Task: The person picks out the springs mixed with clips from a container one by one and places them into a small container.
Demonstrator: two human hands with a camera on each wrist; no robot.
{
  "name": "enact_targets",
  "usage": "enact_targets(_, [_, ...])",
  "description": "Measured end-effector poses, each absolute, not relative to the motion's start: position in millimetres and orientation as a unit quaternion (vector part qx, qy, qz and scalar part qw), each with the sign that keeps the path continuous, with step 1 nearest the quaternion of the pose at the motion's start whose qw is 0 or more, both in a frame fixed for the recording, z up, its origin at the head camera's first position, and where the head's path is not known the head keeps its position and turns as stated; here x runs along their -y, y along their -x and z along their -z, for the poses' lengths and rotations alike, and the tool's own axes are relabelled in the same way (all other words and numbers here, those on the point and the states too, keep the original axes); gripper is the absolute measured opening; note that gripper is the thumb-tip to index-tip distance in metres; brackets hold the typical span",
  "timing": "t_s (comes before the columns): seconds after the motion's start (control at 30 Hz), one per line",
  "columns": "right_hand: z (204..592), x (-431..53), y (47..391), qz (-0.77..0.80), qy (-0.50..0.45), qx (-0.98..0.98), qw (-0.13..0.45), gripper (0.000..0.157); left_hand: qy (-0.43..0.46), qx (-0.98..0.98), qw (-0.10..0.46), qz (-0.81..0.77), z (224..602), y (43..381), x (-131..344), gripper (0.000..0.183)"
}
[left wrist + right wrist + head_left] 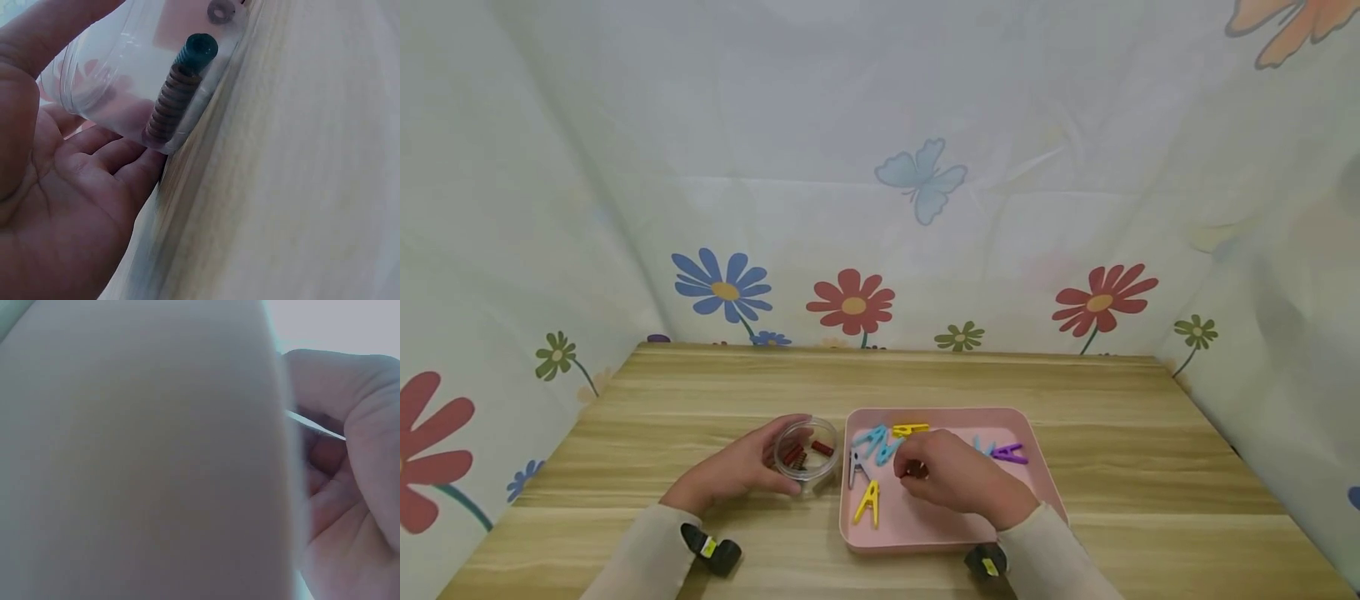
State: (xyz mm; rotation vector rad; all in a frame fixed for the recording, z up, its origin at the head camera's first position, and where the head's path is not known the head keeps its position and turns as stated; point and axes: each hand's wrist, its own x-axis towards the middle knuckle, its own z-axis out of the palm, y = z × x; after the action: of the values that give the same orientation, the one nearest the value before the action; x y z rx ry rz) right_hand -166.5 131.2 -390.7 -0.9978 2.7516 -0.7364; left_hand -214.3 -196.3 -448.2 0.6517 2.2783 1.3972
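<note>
My left hand holds a round clear plastic jar on the table, its thumb on the near side and its fingers round the far side. Inside lie several dark red and brown coil springs; one spring shows up close through the wall in the left wrist view, with a dark green end. Over the pink tray my right hand has its fingers bent and pinches a small dark red piece, mostly hidden by the fingers. The tray's pale side blocks much of the right wrist view.
Several plastic clothespins lie in the tray: yellow pins, light blue pins, a grey pin and a purple pin. The tray stands just right of the jar on the wooden table. A flowered cloth hangs behind.
</note>
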Motion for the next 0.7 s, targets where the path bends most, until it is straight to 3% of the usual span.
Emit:
enact_targets(0.27, [388.1, -128.4, 165.8, 0.266, 0.326, -0.905, 0.062, 0.007, -0.228, -0.815, 0.188, -0.499, 447.6, 214.5, 194.9, 0.090])
enact_targets(0.7, [386.9, -123.6, 162.7, 0.305, 0.347, -0.887, 0.006, 0.007, -0.231, -0.817, 0.187, -0.495, 450.0, 214.6, 195.0, 0.089])
